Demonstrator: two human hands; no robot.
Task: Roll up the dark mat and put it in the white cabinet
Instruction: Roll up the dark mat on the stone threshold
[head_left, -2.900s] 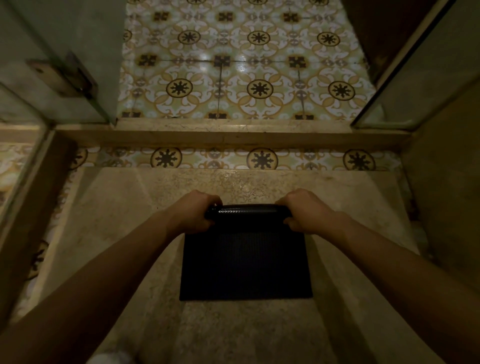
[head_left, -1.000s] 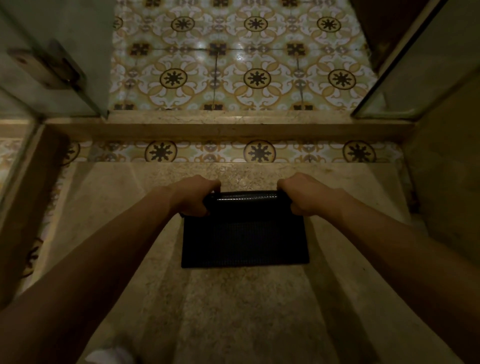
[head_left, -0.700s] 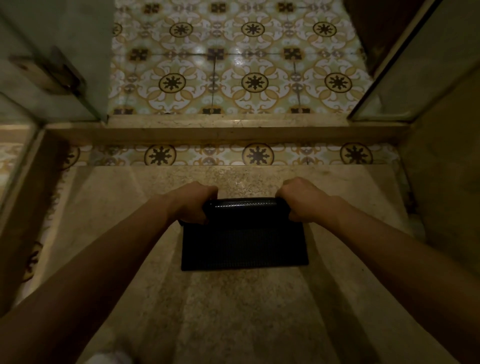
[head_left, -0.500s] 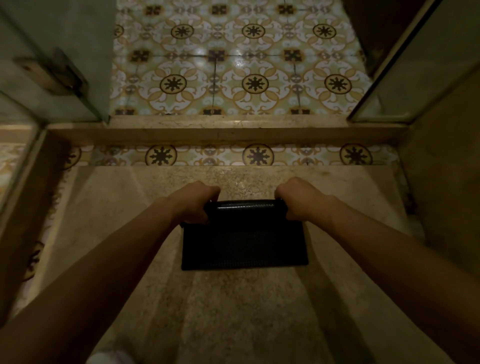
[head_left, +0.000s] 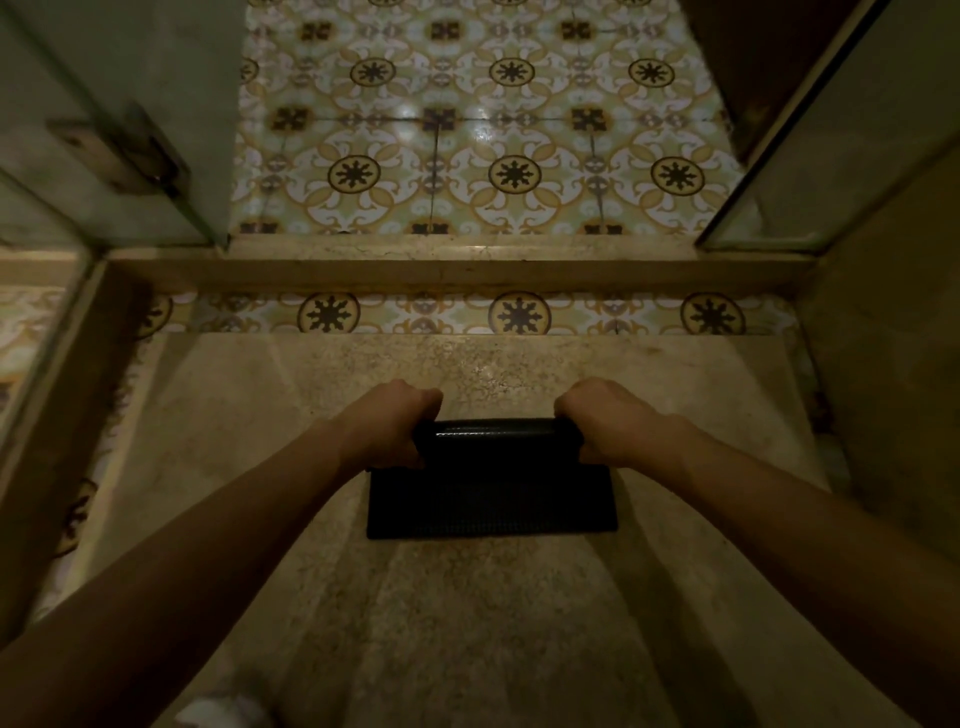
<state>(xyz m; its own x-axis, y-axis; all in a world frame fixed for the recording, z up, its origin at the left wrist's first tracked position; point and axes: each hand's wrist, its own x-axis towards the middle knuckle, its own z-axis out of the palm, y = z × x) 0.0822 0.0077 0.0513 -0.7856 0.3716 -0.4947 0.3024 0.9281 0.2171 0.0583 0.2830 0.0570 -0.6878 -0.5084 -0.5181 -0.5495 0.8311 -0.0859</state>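
Observation:
The dark mat (head_left: 491, 499) lies on a beige stone floor, its far part wound into a thick roll and a short flat strip still spread toward me. My left hand (head_left: 387, 423) grips the left end of the roll. My right hand (head_left: 605, 423) grips the right end. Both hands have their fingers curled over the top of the roll. No white cabinet is in view.
A raised stone threshold (head_left: 457, 270) crosses the view beyond the mat, with patterned tiles (head_left: 467, 171) past it. A glass door (head_left: 119, 130) with a metal hinge stands at the left, a glass panel (head_left: 841, 145) at the right. A beige wall (head_left: 893, 364) closes the right side.
The roll has grown thicker and moved toward me, and the flat part of the mat has become much shorter. Both hands have stayed on the roll's ends.

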